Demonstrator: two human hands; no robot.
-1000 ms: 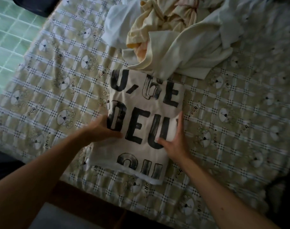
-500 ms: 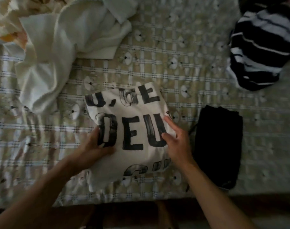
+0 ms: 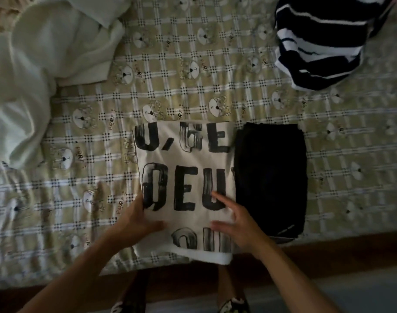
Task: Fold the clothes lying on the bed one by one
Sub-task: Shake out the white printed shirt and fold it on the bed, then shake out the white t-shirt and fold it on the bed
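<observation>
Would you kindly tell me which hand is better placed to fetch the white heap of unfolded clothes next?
Probably the left hand: it holds the left edge of the lettered shirt, the side nearer the white heap. The right hand rests by the folded black garment, farther away.

A wide band of bare bed point(image 3: 193, 86) is left beyond the shirt point(image 3: 184, 154) and the black garment point(image 3: 269, 177). This band is closed on the left by the white pile point(image 3: 35, 64) and on the right by the striped garment point(image 3: 317, 41). Bare bed is also found between pile and shirt, and right of the black garment. No gap is seen between shirt and black garment. The shirt's near part is taken by the left hand point(image 3: 136, 220) and right hand point(image 3: 238, 224).
</observation>
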